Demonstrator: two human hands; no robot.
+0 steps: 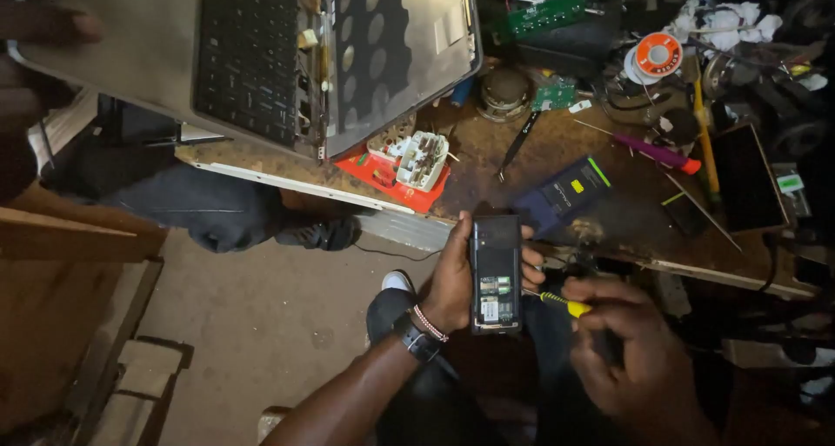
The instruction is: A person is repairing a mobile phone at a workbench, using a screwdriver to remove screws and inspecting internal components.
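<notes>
My left hand (457,281) grips a black phone (496,274) with its back cover off, so the small green board and labels in its lower half show. I hold it upright over my lap, just below the workbench edge. My right hand (631,346) is closed around a screwdriver with a yellow and black shaft (561,303), whose tip points left at the phone's lower right side. A dark watch and a bead bracelet sit on my left wrist.
A cluttered wooden workbench (609,229) holds an opened laptop (261,59), a red tray (409,189) with white parts, a dark blue box (561,194), tweezers (517,146), a solder spool (657,56), a purple-handled tool (657,153) and green circuit boards. Another person's dark trousers and shoe (317,233) are at the left.
</notes>
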